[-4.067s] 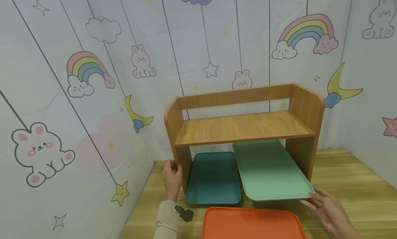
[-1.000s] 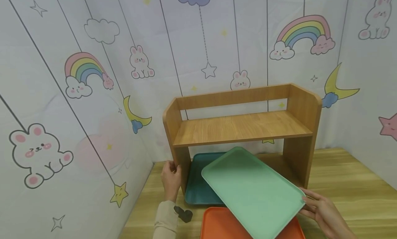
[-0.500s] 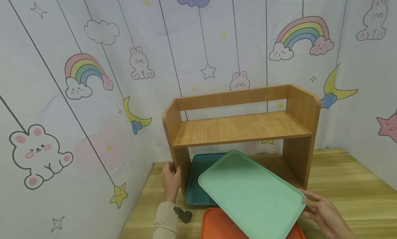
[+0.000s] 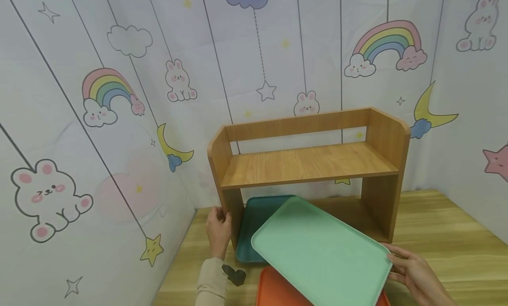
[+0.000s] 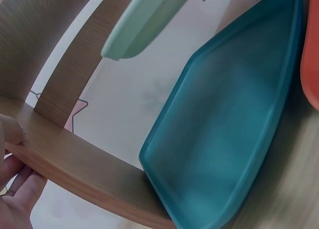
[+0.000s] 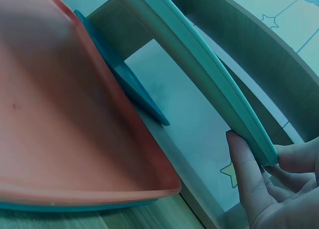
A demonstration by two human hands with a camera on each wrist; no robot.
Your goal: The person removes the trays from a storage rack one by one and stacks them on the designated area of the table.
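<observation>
One light green tray [image 4: 325, 253] hangs in front of the wooden shelf [image 4: 309, 162], turned askew to it, and we see the right hand [image 4: 416, 270] pinching its corner, thumb on one face and fingers on the other. From the head view we find it covering parts of the teal tray [image 4: 258, 222] and the orange tray [image 4: 275, 290]; both wrist views show us that it is raised clear of them. We see the teal tray in the left part of the lower bay, its front end sticking out past the shelf. Nearer to us lies the orange tray, with a teal strip showing beneath its edge in the right wrist view. The left hand [image 4: 218, 231] grips the front edge of the shelf's left side panel between thumb and fingers. Beside its pale sleeve [image 4: 212, 277] we notice a dark object [image 4: 236, 275], which we cannot identify. Under the shelf we see a wood-patterned table [image 4: 444, 226].
</observation>
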